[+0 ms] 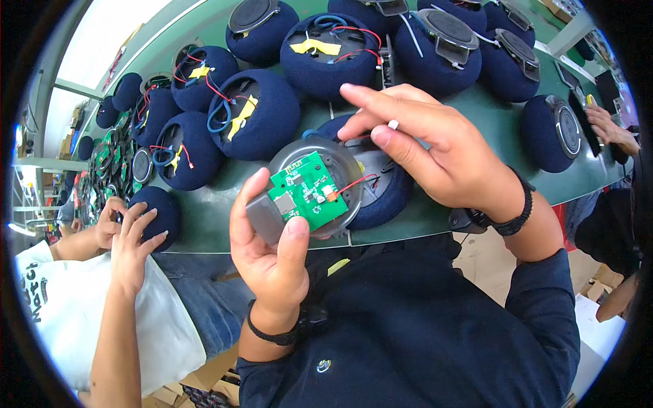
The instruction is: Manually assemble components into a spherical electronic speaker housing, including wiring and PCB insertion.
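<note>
My left hand (275, 251) grips a round grey plastic base with a block-like side piece (264, 216). On its upturned inside lies a green circuit board (309, 190), with a red wire (357, 183) leading from a small plug at its edge. My right hand (435, 139) is closed, pinching a small white connector (393, 124) between thumb and finger above the board; the index finger points left. Under both hands sits a dark blue fabric-covered round speaker body (388, 204), its open top partly hidden by the base and my right hand.
Several similar blue bodies (262, 132) stand around the green table (238, 187), some with wires and yellow tape. Others at the back carry round lids (449, 30). Boards and parts (112, 166) pile at left. One co-worker's hands (132, 234) hold a body; another's hand (609, 129) is at right.
</note>
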Available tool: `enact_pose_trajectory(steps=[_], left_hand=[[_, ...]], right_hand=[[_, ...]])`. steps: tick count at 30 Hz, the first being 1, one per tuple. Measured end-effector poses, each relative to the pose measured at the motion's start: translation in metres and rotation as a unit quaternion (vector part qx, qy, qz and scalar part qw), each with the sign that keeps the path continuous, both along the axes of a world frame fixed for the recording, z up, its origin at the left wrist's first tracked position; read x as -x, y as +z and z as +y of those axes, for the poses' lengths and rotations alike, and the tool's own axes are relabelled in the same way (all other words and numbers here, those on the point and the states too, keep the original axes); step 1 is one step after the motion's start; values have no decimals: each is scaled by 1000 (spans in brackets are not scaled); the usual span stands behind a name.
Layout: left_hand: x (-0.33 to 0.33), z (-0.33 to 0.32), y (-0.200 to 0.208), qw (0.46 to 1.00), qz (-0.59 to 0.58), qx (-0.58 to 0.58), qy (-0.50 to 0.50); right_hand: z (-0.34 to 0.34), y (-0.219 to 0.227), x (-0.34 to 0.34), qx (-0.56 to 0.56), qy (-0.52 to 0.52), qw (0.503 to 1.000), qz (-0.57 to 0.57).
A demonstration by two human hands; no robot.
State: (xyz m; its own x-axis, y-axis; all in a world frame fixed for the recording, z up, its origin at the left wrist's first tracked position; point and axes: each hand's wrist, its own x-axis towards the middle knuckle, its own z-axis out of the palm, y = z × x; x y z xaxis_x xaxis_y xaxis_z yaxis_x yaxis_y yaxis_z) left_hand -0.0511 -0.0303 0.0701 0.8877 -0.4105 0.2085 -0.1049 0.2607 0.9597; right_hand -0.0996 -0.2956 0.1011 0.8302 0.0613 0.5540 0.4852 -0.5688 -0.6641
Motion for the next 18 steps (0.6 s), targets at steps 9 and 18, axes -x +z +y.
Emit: enact_pose_trajectory(steps=[9,18], left_hand=[[0,-2,-5,1000,-11,12,7],[3,2,-2,999,44,29,-12]], right_hand=[[2,-15,0,-331,62,932,134],[3,-7,-8,-285,87,943,147]])
